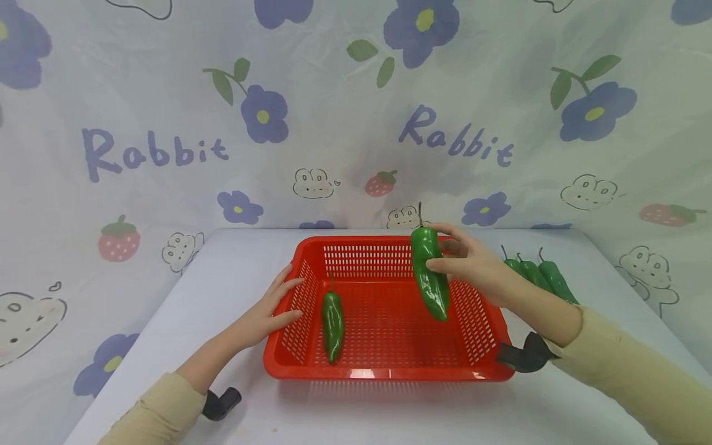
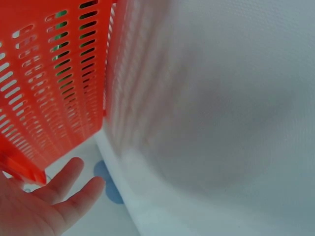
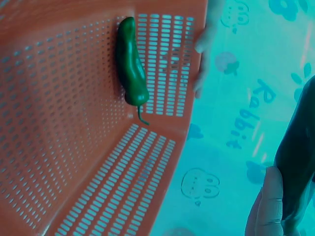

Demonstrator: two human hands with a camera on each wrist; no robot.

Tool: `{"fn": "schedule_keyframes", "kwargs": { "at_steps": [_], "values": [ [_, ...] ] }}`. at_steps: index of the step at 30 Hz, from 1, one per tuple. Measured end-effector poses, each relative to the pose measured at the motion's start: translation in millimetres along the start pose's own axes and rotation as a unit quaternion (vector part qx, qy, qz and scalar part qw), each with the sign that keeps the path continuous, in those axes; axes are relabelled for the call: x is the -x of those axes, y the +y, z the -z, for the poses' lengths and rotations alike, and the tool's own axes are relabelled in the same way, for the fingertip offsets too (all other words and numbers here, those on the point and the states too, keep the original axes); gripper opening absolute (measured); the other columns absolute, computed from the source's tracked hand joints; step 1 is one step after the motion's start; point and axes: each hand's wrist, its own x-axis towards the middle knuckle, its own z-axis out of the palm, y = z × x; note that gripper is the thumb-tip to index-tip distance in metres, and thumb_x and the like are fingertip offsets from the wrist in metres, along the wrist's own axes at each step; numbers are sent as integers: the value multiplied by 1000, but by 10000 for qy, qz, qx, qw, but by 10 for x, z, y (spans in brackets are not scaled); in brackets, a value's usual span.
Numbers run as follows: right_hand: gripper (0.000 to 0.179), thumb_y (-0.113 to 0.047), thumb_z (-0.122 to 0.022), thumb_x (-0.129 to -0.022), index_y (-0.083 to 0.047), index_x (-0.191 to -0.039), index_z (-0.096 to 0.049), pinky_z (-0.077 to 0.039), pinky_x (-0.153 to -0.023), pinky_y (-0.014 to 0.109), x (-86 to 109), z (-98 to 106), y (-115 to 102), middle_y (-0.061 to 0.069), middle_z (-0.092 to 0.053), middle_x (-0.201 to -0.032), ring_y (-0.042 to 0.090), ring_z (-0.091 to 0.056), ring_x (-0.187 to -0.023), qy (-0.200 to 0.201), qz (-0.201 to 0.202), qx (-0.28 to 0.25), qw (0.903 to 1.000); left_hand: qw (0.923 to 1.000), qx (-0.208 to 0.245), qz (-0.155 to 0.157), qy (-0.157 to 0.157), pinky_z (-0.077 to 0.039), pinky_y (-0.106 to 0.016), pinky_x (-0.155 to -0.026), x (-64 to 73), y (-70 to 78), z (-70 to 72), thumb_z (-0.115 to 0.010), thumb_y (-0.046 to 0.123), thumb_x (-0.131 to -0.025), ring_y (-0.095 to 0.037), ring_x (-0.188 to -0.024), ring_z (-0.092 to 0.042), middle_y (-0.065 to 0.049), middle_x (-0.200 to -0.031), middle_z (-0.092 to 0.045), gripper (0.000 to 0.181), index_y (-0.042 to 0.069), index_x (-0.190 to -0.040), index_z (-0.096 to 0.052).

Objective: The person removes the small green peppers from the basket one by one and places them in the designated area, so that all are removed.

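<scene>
My right hand (image 1: pixel 464 259) pinches a green pepper (image 1: pixel 429 272) between thumb and fingers. It hangs over the right half of a red plastic basket (image 1: pixel 389 373), stem up and tip pointing down. In the right wrist view the held pepper (image 3: pixel 298 152) shows dark at the right edge, with the thumb against it. At the basket's left rim rests my left hand (image 1: pixel 267 315), its fingers spread and fairly straight over the edge. Inside the basket, near its left wall, lies another green pepper (image 1: pixel 332 326), also seen in the right wrist view.
Several green peppers (image 1: pixel 536 275) lie side by side on the white table (image 1: pixel 222 309) to the right of the basket, partly behind my right forearm. A patterned cloth (image 1: pixel 334 142) with flowers and "Rabbit" lettering hangs behind the table. Dark straps (image 1: pixel 528 353) show near my wrists.
</scene>
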Motion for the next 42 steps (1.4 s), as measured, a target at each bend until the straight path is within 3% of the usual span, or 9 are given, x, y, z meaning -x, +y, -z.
{"fn": "schedule_keyframes", "kwargs": {
  "at_steps": [20, 26, 34, 38, 42],
  "values": [
    [66, -24, -56, -90, -20, -145, -20, -49, -81, 36, 476, 539, 259, 22, -40, -131, 15, -54, -100, 628, -125, 778, 9949, 10000, -87, -30, 19, -55, -36, -74, 2, -2, 3, -57, 26, -87, -44, -127, -29, -10, -153, 5, 64, 10, -141, -27],
    [68, -25, -55, -91, -20, -146, -16, -48, -81, 37, 590, 735, 395, 26, -34, -136, 18, -53, -101, 739, -262, 1040, 9915, 9999, -101, -21, 12, -55, -37, -75, 5, -1, 5, -57, 26, -87, -44, -127, -28, -10, -153, 5, 64, 10, -141, -27],
    [68, -23, -53, -91, -9, -145, -15, -47, -78, 39, 737, 905, 594, 30, -36, -134, 26, -50, -105, 880, -413, 1550, 9831, 9999, -108, 6, 5, -55, -37, -75, -2, 6, 3, -57, 26, -87, -44, -128, -27, -10, -153, 5, 64, 10, -141, -27],
    [66, -22, -53, -92, -8, -144, -16, -48, -80, 46, 810, 976, 714, 31, -36, -134, 21, -51, -103, 961, -418, 1622, 9812, 9999, -105, -26, 5, -55, -37, -75, -5, -12, -1, -57, 26, -87, -44, -128, -26, -10, -153, 5, 64, 10, -141, -27],
    [64, -21, -53, -92, -9, -143, -17, -49, -79, 43, 879, 1037, 825, 32, -33, -136, 3, -50, -99, 970, -431, 1540, 9823, 9999, -92, -55, -2, -55, -37, -75, -10, -25, -6, -57, 26, -87, -44, -128, -26, -11, -153, 5, 64, 10, -141, -27]
  ]
}}
